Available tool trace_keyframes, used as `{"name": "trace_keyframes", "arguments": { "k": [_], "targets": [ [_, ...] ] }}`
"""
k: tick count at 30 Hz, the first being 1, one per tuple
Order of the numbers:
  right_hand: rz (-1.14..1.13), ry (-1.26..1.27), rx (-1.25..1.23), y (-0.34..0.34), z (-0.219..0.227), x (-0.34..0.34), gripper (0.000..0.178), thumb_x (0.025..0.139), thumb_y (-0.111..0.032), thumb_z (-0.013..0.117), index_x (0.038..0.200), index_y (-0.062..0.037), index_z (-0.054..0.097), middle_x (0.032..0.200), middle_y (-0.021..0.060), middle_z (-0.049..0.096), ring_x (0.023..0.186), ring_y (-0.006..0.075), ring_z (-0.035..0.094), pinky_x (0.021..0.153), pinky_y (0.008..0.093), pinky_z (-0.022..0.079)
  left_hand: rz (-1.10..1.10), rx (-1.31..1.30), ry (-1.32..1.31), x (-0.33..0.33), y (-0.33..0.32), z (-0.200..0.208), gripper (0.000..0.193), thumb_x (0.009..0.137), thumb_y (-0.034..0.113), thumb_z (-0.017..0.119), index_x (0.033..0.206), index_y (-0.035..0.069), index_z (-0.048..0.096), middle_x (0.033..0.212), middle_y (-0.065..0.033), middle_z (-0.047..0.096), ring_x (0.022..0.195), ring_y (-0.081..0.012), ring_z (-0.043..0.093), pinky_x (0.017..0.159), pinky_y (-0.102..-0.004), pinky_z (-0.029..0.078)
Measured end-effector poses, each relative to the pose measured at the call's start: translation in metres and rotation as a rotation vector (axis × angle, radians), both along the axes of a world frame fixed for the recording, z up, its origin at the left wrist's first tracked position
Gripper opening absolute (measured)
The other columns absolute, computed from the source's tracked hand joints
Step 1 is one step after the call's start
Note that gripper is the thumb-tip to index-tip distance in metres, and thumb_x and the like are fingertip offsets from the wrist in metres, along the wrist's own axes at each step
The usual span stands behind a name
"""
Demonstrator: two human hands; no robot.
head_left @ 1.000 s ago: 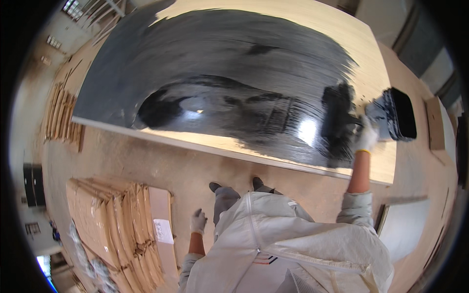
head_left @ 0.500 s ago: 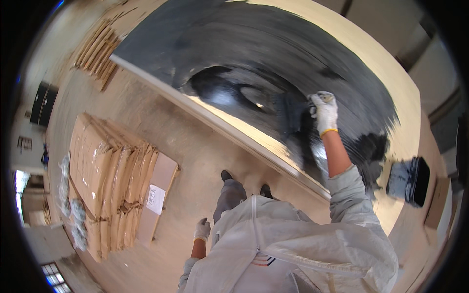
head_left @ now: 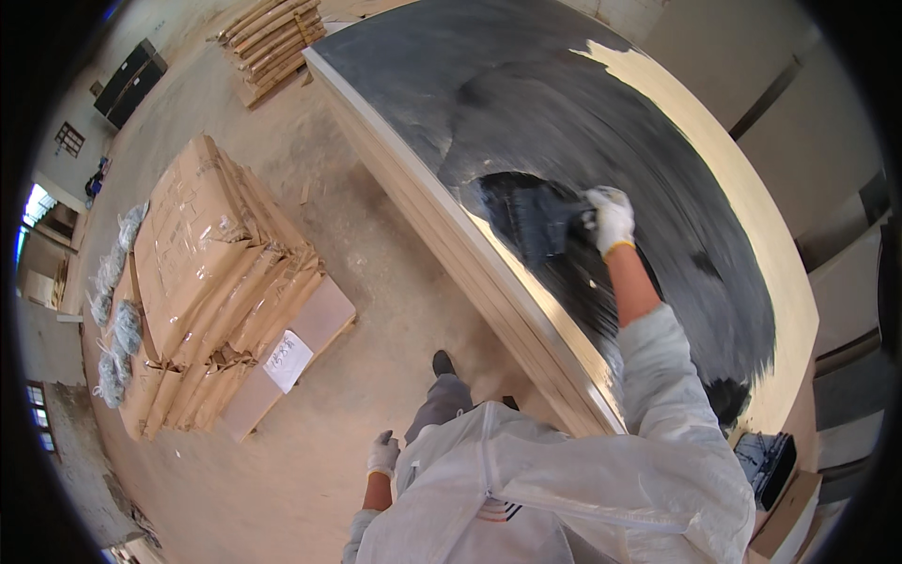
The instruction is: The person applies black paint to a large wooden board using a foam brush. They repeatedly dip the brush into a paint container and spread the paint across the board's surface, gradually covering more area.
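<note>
My right hand [head_left: 613,222], in a white glove with a yellow cuff, is closed round the handle of a wide, dark paintbrush [head_left: 540,224]. Its bristles press on a large pale board [head_left: 766,244] that is mostly coated in streaky black paint [head_left: 620,132]. Under and around the brush lies a glossy wet patch of black, near the board's close edge. Down by my left leg hangs my gloved left hand [head_left: 383,453], away from the board, holding nothing visible, its fingers loosely apart.
A black-smeared paint tub [head_left: 763,462] stands by the board's near right corner, beside a cardboard box [head_left: 787,515]. Brown-wrapped panels [head_left: 202,282] are stacked on the floor at left. Another stack [head_left: 272,42] lies far left. Large panels [head_left: 752,85] stand at right.
My right hand has swept the paintbrush left along the board, onto the glossy wet patch. The whole view has turned, so the board and stacks appear shifted. My left hand still hangs low.
</note>
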State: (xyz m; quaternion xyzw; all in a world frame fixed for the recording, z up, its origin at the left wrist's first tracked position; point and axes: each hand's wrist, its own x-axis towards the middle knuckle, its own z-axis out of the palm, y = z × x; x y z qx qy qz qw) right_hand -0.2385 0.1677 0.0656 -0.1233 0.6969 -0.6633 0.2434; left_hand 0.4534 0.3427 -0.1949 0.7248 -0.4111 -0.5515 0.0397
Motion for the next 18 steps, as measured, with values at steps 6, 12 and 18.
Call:
{"name": "trace_keyframes", "arguments": {
  "k": [6, 12, 18],
  "targets": [
    [-0.068, -0.032, -0.079, 0.048, -0.024, -0.064, 0.025, 0.1, -0.011, 0.072, 0.122, -0.0046, 0.062, 0.095, 0.0101, 0.073, 0.054, 0.0149, 0.061, 0.044, 0.028, 0.046, 0.242, 0.004, -0.009, 0.03, -0.008, 0.01, 0.049, 0.099, 0.014, 0.058, 0.145, -0.005, 0.062, 0.129, -0.0207, 0.075, 0.08, -0.0216, 0.073, 0.069, -0.0324, 0.06],
    [-0.049, 0.024, -0.056, -0.079, -0.011, -0.012, 0.035, 0.096, -0.012, 0.075, 0.126, -0.0029, 0.06, 0.097, 0.0128, 0.076, 0.054, 0.0161, 0.063, 0.045, 0.028, 0.048, -0.15, -0.047, -0.125, 0.056, -0.035, -0.021, 0.048, 0.101, 0.015, 0.058, 0.145, -0.003, 0.061, 0.12, -0.0188, 0.077, 0.08, -0.0193, 0.072, 0.072, -0.0342, 0.06],
    [0.235, 0.05, 0.009, -0.143, 0.006, 0.005, 0.027, 0.097, -0.009, 0.073, 0.122, -0.0035, 0.063, 0.098, 0.011, 0.077, 0.055, 0.0158, 0.064, 0.046, 0.0287, 0.049, 0.099, -0.051, 0.015, 0.028, -0.103, 0.005, 0.046, 0.102, 0.018, 0.06, 0.145, -0.001, 0.062, 0.117, -0.0165, 0.077, 0.078, -0.0174, 0.071, 0.07, -0.0327, 0.058]
  ]
}}
